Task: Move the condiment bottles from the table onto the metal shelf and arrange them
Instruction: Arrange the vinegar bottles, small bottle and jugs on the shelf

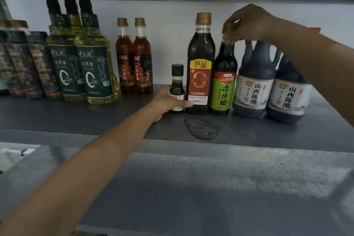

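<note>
Left hand (168, 101) is reaching in from 7 o'clock and wrapping its fingers and thumb round the small dark bottle (177, 82) with the black cap. That little bottle is standing upright on the metal shelf (76, 117), near the middle. Right hand (249, 22) is coming in from 2 o'clock and pinching the top of the green-label bottle (224, 82), which is also standing on the shelf. The tall vinegar bottle (200, 63) with the red and yellow label is standing between these two, just beside each. At 3 o'clock from the green-label bottle, two big dark jugs (252, 82) with white labels are sitting side by side. At 9 o'clock from the little bottle, two red oil bottles (142, 57) are standing together. Farther toward 9 o'clock, yellow oil bottles (95, 67) with dark green labels are standing in a bunch, and dark packs (23, 63) are standing beside them. A dull round mark (201, 128) is showing on the shelf at 6 o'clock from the tall vinegar bottle
</note>
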Tool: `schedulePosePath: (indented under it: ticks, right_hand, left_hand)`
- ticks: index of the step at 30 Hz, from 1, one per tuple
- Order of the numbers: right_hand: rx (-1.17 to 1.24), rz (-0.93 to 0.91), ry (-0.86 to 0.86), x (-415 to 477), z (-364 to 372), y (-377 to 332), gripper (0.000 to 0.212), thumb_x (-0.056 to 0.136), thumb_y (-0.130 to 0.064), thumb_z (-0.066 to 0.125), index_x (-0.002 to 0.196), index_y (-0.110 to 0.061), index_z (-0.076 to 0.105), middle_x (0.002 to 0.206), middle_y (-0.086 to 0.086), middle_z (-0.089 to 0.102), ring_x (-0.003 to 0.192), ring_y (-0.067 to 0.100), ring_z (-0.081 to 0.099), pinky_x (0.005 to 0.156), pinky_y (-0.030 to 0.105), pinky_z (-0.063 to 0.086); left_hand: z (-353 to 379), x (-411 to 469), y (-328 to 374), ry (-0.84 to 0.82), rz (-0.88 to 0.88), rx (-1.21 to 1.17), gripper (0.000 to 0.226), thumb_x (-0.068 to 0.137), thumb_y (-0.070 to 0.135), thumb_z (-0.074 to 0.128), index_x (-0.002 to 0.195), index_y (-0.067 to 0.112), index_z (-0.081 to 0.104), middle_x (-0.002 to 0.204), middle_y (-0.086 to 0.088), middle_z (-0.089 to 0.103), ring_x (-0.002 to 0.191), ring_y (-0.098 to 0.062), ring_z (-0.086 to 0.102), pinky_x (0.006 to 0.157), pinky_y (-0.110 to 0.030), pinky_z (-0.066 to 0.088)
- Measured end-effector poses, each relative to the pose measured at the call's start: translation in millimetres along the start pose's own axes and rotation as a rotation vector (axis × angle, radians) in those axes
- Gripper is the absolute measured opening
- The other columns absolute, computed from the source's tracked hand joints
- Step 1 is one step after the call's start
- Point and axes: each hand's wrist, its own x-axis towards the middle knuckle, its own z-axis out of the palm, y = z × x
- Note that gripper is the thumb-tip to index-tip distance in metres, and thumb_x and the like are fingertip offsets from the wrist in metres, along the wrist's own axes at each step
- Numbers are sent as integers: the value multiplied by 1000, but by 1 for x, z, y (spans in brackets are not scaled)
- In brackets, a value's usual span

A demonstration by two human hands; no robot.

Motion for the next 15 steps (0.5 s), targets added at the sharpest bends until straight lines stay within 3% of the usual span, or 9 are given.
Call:
schedulePosePath:
  ticks: [3,7,10,15]
  right_hand:
    - [-5,-70,91,-3,5,-8,61,84,-22,69,139,-14,44,141,7,45,127,21,44,89,21,37]
    - [367,-175,144,-7,13,-39,63,88,-29,65,143,-23,34,143,0,41,121,9,44,80,16,41]
    - [264,-211,117,-3,27,-52,55,90,-31,60,140,-24,39,140,0,44,113,6,44,80,11,36]
    - [111,-216,198,-6,48,-53,51,85,-15,65,133,-14,47,133,13,44,117,25,46,87,20,34]
  left_hand:
    - [-5,-4,1,-55,18,-17,63,62,12,85,119,17,58,117,-2,67,112,-18,60,105,-45,41]
    - [-14,-7,-2,-70,26,7,77,61,11,86,129,16,52,122,-2,65,117,-19,58,106,-47,41]
    - [-13,-13,-1,-68,44,65,73,67,5,81,131,15,48,127,-3,61,119,-17,54,105,-41,41]
    - [-21,-19,-9,-16,52,112,62,74,3,76,130,11,52,127,-8,61,119,-19,55,104,-36,41]
